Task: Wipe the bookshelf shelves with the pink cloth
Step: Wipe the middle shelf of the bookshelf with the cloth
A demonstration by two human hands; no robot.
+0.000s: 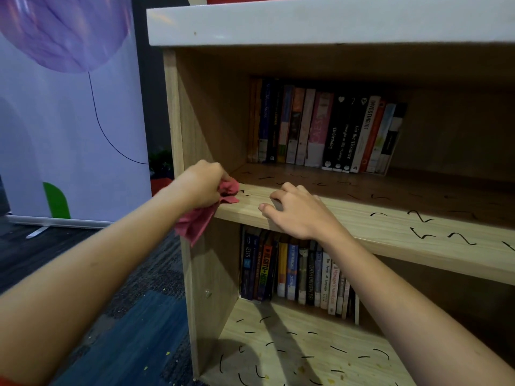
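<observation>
Wood-grain bookshelf (211, 121), and the risk I see is on the middle shelf (362, 218). Swipe too deep and you'd shove the leaning books (328, 129) at the back, and a balled-up rag probably only cleans a thin strip. Left hand (202, 185) is at the shelf's front left corner, fingers curled tight round the pink cloth (195, 222), half of it dangling off the edge. Right hand (298, 213) rests on the front lip, fingers loosely bent, holding nothing. Black squiggles (420, 217) all over the board.

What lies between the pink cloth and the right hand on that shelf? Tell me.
Head view: only shelf board with a few black marks separates the pink cloth from the right hand; nothing else lies there.
</observation>
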